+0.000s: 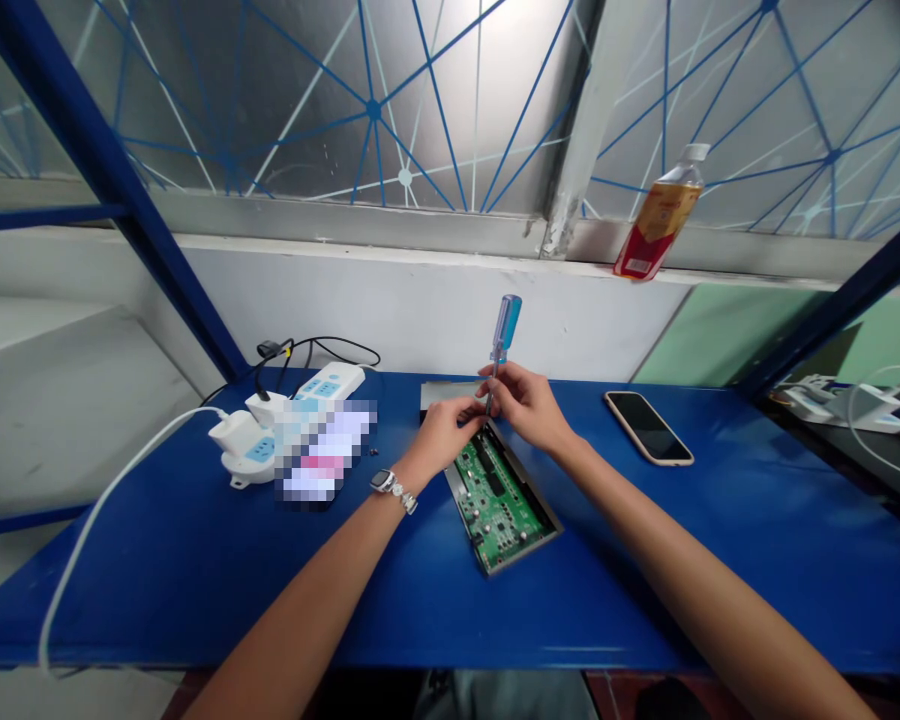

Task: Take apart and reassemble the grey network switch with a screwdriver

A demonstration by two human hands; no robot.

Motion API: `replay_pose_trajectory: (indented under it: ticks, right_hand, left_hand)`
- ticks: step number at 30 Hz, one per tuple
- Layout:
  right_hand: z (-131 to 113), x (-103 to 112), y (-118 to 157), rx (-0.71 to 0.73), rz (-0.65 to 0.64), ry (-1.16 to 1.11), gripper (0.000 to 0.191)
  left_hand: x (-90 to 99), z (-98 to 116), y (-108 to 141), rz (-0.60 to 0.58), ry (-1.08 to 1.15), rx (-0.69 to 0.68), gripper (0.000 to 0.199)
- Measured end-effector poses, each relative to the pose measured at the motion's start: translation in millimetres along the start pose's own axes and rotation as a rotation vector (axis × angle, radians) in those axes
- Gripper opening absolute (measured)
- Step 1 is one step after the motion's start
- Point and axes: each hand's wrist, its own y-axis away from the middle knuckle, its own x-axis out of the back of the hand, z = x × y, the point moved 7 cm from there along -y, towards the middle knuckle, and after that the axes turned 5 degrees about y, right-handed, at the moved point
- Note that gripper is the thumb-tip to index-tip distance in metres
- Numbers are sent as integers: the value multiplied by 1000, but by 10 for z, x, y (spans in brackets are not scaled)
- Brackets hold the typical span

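Blue table (195, 570) | metal casing (526, 552) open just below both grips, green circuit board (495, 500) uncovered inside | right grip (526, 405) clenched on blue-handled screwdriver (506, 325) | left grip (442, 435) at its shaft, contact unclear | tiny dark screw (373, 452) left of left grip

No words or numbers can be read anywhere in this view. The label on the plastic drink bottle (658, 222) on the window ledge (435, 247) shows red and gold printing, too small and blurred to make out, and any markings on the green circuit board (495, 500) are too tiny to read. A pixelated patch (322, 455) beside the power strip (249, 450) hides whatever lies there.
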Motion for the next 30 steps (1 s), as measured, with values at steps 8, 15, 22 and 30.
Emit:
replay_pose_trajectory:
  ticks: [8, 15, 22, 30]
  right_hand:
    - [-11, 13, 48, 93, 14, 169, 25]
    - [84, 232, 121, 66, 316, -83, 27]
    - [440, 329, 241, -84, 514, -557, 37]
    - [646, 248, 336, -209, 567, -698, 45]
  left_hand:
    - [83, 128, -6, 34, -20, -10, 10]
    - [213, 185, 16, -93, -179, -12, 11]
    - [253, 167, 30, -98, -159, -9, 12]
    - [301, 253, 67, -48, -151, -11, 10]
